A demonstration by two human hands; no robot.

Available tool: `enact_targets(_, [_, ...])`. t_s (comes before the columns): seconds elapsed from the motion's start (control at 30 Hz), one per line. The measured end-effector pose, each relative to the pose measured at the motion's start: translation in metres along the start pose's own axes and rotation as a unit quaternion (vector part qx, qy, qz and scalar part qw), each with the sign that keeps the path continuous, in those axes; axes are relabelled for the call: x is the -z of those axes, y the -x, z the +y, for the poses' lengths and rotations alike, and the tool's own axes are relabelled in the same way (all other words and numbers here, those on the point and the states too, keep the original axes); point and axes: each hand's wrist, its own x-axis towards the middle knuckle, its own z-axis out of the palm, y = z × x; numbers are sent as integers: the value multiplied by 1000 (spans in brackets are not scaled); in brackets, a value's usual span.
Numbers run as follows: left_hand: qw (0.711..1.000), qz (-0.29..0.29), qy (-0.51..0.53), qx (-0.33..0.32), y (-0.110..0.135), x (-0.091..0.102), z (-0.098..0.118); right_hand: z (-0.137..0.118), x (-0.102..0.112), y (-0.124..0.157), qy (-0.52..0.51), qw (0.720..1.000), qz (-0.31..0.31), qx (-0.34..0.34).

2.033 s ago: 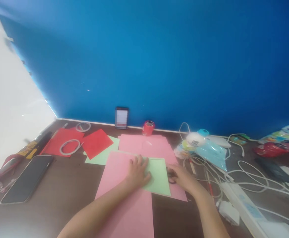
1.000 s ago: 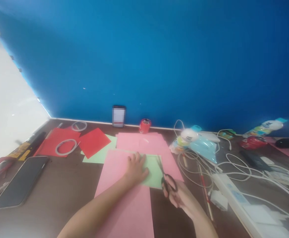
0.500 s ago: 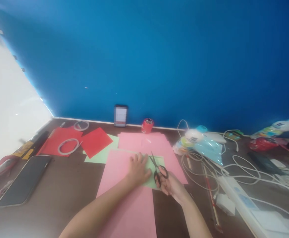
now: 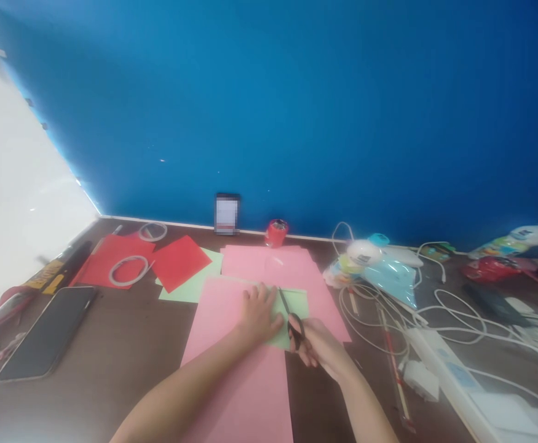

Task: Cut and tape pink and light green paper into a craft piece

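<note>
- your right grip (image 4: pixel 309 343) is closed around the dark handles of the scissors (image 4: pixel 289 313), blades pointing away from you, nearly together; whether they touch the paper you cannot tell.
- your left grip (image 4: pixel 258 317) holds nothing, pressed flat with fingers spread, likely to stop the paper sliding.
- the pale green sheet (image 4: pixel 299 303), thin and straight-edged, lies partly under your left grip and just left of your right grip.
- beneath it runs the long, matte pink sheet (image 4: pixel 250 394), flat on the smooth, dark bench (image 4: pixel 125 344).
- left of both grips, a crisp red square (image 4: pixel 181 263) seems set aside.
</note>
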Motion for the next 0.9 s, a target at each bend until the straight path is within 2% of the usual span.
enact_targets(0.23, [1000,17,-2,-3,1,1,0,-3,-9,2,6,1000,13,1])
enact_targets(0.77, [1000,6,9,-6,1,2,-1,-8,-21,6,19,999,50,-1])
enact_targets(0.9, [1000,16,12,-4,1,0,0,-1,-14,6,-15,998,56,1])
